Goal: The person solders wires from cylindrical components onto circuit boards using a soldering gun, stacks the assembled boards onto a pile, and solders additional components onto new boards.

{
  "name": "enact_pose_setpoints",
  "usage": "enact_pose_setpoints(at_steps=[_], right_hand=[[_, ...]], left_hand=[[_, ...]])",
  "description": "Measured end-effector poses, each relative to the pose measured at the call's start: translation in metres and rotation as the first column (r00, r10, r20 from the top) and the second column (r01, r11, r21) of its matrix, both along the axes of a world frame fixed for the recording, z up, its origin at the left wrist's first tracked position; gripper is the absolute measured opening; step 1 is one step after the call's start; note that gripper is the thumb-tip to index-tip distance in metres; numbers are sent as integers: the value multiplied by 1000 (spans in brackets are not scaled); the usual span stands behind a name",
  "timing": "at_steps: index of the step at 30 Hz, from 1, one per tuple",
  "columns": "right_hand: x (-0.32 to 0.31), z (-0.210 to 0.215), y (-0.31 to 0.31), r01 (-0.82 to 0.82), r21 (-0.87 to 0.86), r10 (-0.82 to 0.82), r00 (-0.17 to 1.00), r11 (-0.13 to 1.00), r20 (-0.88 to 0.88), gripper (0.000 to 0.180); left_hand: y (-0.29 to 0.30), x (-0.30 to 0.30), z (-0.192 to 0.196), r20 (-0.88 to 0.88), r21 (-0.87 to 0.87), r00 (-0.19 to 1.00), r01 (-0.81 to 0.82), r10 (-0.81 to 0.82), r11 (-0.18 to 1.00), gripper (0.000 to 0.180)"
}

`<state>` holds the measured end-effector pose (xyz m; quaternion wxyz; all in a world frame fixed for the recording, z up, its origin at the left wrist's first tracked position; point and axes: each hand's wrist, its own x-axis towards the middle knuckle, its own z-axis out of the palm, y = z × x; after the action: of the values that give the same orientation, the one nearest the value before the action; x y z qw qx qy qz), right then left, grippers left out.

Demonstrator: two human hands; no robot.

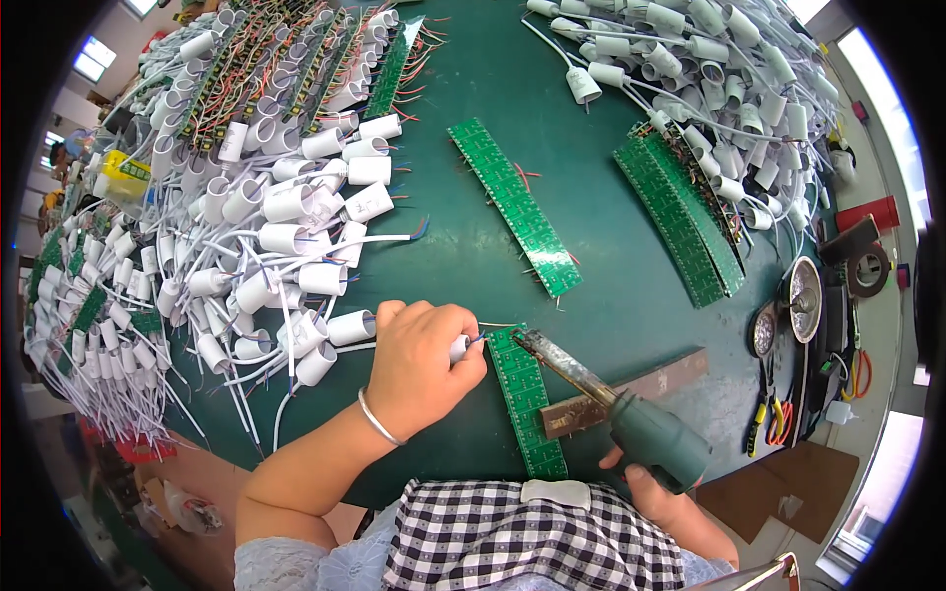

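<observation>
My left hand [424, 360] is closed around a white cylinder cap [459, 349], whose thin wire ends reach the top end of a green circuit board strip [522, 404]. In my right hand [650, 488] is a dark green soldering gun [655, 438]. Its metal barrel slants up and left, with the tip at the strip's top end beside the wires. The strip's middle lies against a flat brown bar [631, 392]. Where exactly the wires meet the board is too small to tell.
White caps with cables [286, 236] pile up at left; another cap pile [719, 59] fills the far right. Loose green board strips [517, 207] and stacked boards [680, 217] lie beyond my hands. At right are a metal bowl [804, 295], pliers [757, 426] and a tape roll [868, 270].
</observation>
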<state>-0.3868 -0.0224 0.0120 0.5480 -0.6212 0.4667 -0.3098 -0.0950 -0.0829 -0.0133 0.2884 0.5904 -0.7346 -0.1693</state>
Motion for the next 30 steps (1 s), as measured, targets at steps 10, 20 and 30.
enact_pose_setpoints(at_steps=[10, 20, 30], right_hand=[[2, -7, 9, 46, 89, -48, 999, 995, 20, 28], [3, -6, 9, 36, 196, -35, 999, 980, -5, 48], [-1, -11, 8, -27, 130, 30, 999, 991, -19, 47]], left_hand=[[-1, -5, -5, 30, -11, 1000, -7, 7, 1000, 13], [-1, -3, -6, 6, 13, 1000, 10, -10, 1000, 11], [-1, -4, -7, 46, 15, 999, 6, -7, 1000, 11]])
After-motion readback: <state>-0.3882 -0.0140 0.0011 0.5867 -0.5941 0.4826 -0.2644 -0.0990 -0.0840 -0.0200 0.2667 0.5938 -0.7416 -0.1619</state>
